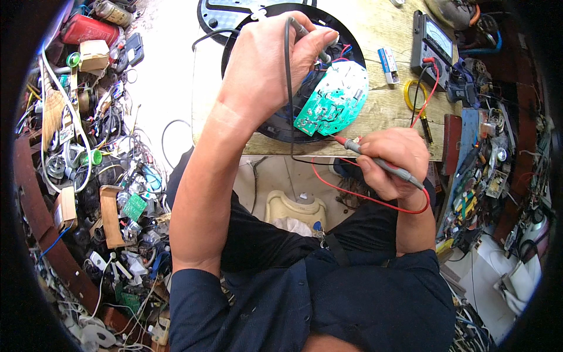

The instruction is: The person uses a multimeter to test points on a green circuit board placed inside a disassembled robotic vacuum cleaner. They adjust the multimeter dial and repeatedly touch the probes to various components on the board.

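Observation:
A green circuit board with a curved edge lies tilted in a round black housing on the wooden table. Above it, my left hand is closed round a grey test probe with a black lead; the probe's tip is hard to make out. In my right hand is a red-and-grey test probe, gripped like a pen. Its red tip meets or nearly meets the board's lower edge. At the table's right stands an analog multimeter, with a red and a black lead plugged in.
A small blue-and-white box and a yellow coil lie near the meter. Heaps of loose parts and cables fill the left side. Tools and scrap crowd the right. Below the table edge is a cream plastic stool.

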{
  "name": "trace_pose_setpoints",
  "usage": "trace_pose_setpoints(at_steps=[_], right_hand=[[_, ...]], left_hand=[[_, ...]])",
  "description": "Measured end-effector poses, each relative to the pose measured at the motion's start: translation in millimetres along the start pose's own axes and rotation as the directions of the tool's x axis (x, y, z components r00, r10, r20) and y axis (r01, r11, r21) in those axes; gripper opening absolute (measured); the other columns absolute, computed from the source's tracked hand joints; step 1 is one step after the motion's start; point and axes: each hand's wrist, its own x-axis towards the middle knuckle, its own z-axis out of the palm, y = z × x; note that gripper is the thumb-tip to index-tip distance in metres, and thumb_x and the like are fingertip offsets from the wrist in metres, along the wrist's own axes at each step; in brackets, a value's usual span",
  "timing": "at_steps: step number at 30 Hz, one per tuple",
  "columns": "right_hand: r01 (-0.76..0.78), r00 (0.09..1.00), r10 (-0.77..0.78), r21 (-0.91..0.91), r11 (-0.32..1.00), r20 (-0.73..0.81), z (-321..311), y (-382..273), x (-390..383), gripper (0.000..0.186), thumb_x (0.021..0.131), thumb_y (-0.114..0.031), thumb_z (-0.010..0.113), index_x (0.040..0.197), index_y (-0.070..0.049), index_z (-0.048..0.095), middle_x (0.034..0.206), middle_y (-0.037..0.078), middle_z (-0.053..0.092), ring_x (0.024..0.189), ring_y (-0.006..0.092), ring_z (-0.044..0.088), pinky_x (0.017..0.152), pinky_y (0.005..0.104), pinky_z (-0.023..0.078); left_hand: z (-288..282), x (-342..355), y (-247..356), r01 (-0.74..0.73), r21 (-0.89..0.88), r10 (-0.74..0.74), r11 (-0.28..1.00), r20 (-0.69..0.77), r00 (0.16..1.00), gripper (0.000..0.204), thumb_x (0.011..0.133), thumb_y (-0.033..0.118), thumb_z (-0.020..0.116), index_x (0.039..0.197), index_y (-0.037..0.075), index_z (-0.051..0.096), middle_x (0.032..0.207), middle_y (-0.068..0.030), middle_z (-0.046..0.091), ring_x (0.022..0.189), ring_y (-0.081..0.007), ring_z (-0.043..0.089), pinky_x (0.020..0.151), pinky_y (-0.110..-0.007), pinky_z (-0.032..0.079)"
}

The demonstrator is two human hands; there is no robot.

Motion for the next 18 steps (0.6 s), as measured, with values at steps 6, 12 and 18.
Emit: trace_pose_setpoints(at_steps=[6, 12, 18], right_hand=[[0.022, 1.0, -0.022, -0.011, 1.0, -0.006, 2.6, 1.6, -0.6, 0.019, 0.079, -0.003, 0.079, 0.095, -0.002, 0.07, 0.079, 0.013, 0.074, 0.067, 0.0278, 0.074, 0.06, 0.0348, 0.056], [0.034, 0.999, -0.034, 0.012, 0.999, 0.0, 3.7, 2.1, 1.9, 0.02, 0.079, -0.002, 0.08, 0.097, -0.002, 0.07, 0.078, 0.013, 0.073, 0.066, 0.0269, 0.074, 0.059, 0.0339, 0.056], [0.028, 1.0, -0.028, 0.0, 1.0, 0.01, 3.7, 2.0, 2.3, 0.021, 0.078, -0.001, 0.08, 0.096, -0.001, 0.07, 0.078, 0.013, 0.073, 0.066, 0.0274, 0.074, 0.06, 0.0342, 0.057]], left_hand=[[0.7, 0.2, 0.5, -0.008, 0.012, 0.008, 1.0, -0.006, 1.0, 0.037, 0.104, 0.037, 0.07, 0.097, 0.001, 0.077, 0.064, -0.0023, 0.065, 0.06, -0.0073, 0.06, 0.057, -0.028, 0.047], [-0.1, 0.3, 0.5, -0.008, -0.002, 0.008, 1.0, 0.003, 1.0, 0.037, 0.104, 0.037, 0.07, 0.098, 0.001, 0.077, 0.063, -0.0021, 0.065, 0.06, -0.0073, 0.06, 0.056, -0.028, 0.047], [0.3, 0.1, 0.7, -0.005, 0.002, 0.005, 1.0, 0.0, 1.0, 0.037, 0.104, 0.037, 0.07, 0.098, 0.001, 0.077, 0.064, -0.0021, 0.065, 0.061, -0.007, 0.06, 0.056, -0.027, 0.047]])
